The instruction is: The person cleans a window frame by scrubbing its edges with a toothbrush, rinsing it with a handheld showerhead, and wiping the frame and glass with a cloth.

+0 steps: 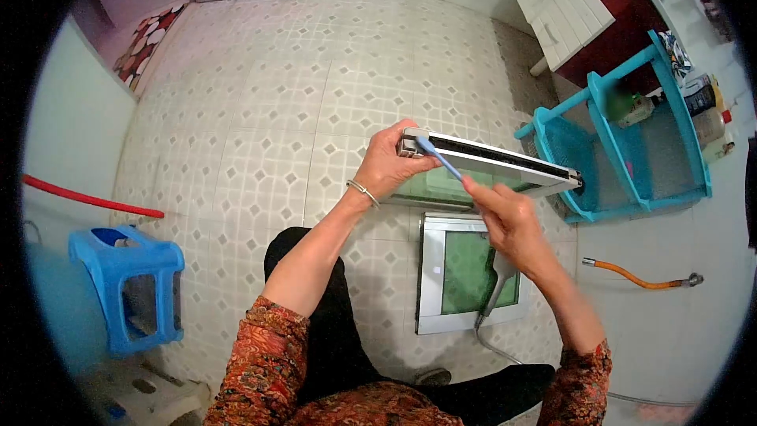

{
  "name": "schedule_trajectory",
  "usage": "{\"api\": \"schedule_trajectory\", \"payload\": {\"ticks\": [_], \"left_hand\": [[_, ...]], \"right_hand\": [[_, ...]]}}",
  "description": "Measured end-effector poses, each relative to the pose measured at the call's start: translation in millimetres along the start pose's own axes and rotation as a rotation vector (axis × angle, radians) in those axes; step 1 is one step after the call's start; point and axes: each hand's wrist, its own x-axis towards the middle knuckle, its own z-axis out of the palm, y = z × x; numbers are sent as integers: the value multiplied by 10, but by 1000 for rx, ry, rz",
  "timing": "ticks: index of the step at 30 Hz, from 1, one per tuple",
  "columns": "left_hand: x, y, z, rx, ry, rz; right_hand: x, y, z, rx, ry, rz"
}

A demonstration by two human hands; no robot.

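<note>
My left hand [384,164], with a bracelet at the wrist, is closed around the near-left end of a window sash [505,159] with a pale metal frame and dark channel. The sash stands on edge, slanting down to the right. My right hand [509,225] grips a blue toothbrush [444,160]; its head touches the frame's corner beside my left hand, and its bristles are hidden. A second framed glass panel [430,300] lies flat on the floor below. On it rests a grey shower head [497,288], partly behind my right forearm.
A turquoise shelf rack [595,99] with bottles stands at right, near a white cabinet [556,12]. An orange hose [631,274] is at lower right. On the left are a blue plastic stool [150,251] and a red hose [95,197]. Tiled floor [260,95] surrounds me.
</note>
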Motion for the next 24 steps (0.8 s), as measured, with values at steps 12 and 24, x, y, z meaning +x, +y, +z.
{"api": "schedule_trajectory", "payload": {"ticks": [12,24], "left_hand": [[-14,39,52,83,15,4],[-39,127,89,114,29,3]], "right_hand": [[-355,242,161,-104,240,32],[-1338,1246,-594,-149,727,311]]}}
